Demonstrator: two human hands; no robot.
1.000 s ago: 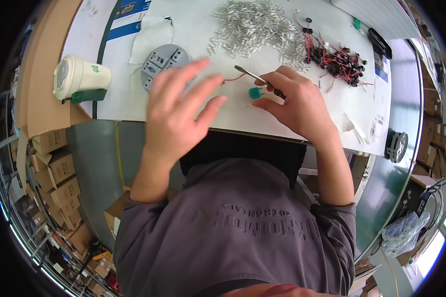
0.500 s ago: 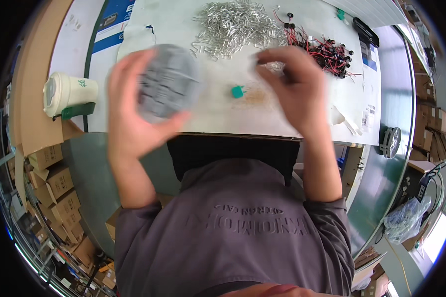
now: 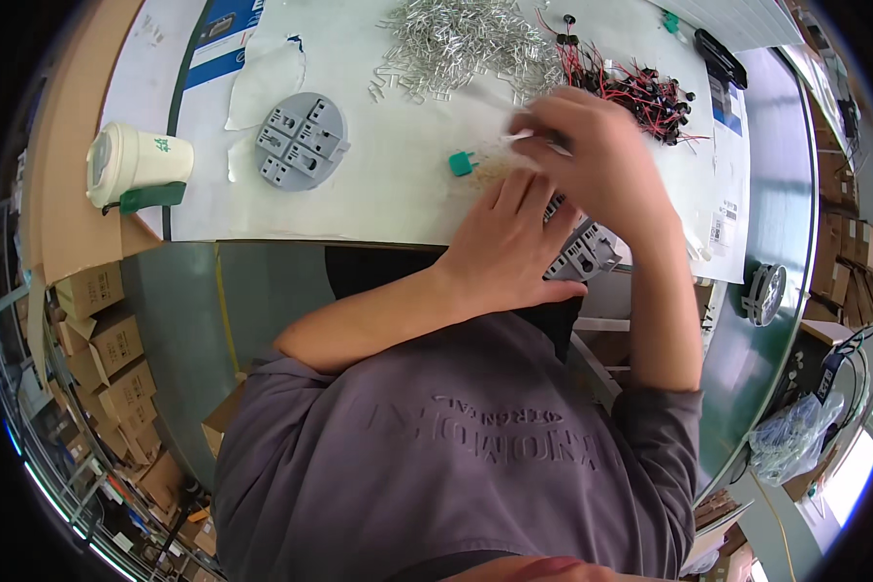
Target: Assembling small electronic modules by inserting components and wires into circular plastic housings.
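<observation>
A round grey plastic disc (image 3: 279, 145) with raised blocks and slots lies on the white table to the left. My left hand (image 3: 500, 238) reaches across to the right and grips a second slotted grey disc (image 3: 584, 254) at the table's front edge, thumb below and fingers above. That disc is partly hidden by both hands. Just above it, my right hand (image 3: 597, 150) is closed with its fingers bent in a pinch; blur hides what they hold. A small green plug-like piece (image 3: 462, 163) lies left of the right fingertips.
A heap of small shiny metal pins (image 3: 456, 44) lies at the back, beside a pile of black parts with red wires (image 3: 640, 102). A pale lidded cup (image 3: 145, 165) stands at far left. A round slotted piece (image 3: 766, 294) sits at far right, near a black case (image 3: 720, 58).
One grey disc, earlier raised in my left hand, now lies on the table at left. My left hand has crossed right to another grey disc; my right hand has shifted slightly right.
</observation>
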